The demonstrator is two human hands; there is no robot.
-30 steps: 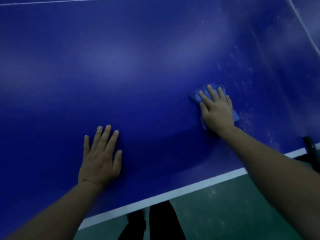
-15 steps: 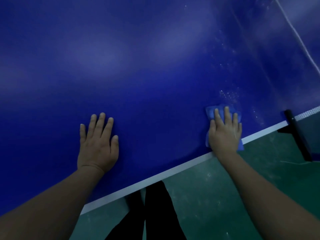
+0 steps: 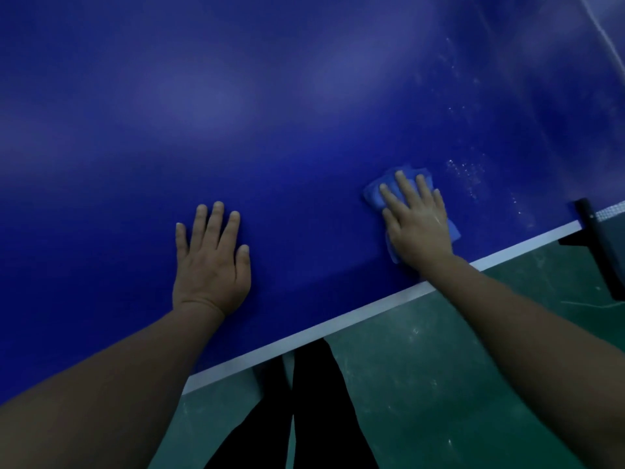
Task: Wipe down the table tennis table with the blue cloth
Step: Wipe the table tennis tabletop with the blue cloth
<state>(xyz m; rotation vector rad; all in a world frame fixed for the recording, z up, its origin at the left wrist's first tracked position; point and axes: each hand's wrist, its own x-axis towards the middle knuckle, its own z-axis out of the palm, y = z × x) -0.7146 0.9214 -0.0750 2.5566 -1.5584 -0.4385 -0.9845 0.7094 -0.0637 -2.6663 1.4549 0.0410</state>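
The dark blue table tennis table (image 3: 270, 113) fills most of the view, with a white line along its near edge. My right hand (image 3: 417, 221) lies flat with straight fingers on the folded blue cloth (image 3: 375, 191), pressing it to the table close to the near edge. The cloth shows past my fingertips and at both sides of my palm. My left hand (image 3: 209, 262) rests flat on the bare table surface, fingers spread, well to the left of the cloth.
White specks (image 3: 468, 174) dot the table right of the cloth. The black net post (image 3: 598, 238) clamps to the table edge at the far right. Below the edge lie the green floor (image 3: 422, 384) and my dark trouser legs (image 3: 304, 411).
My right hand slid the cloth from farther up the table toward the near edge, then slightly back up and left. My left hand stayed planted.
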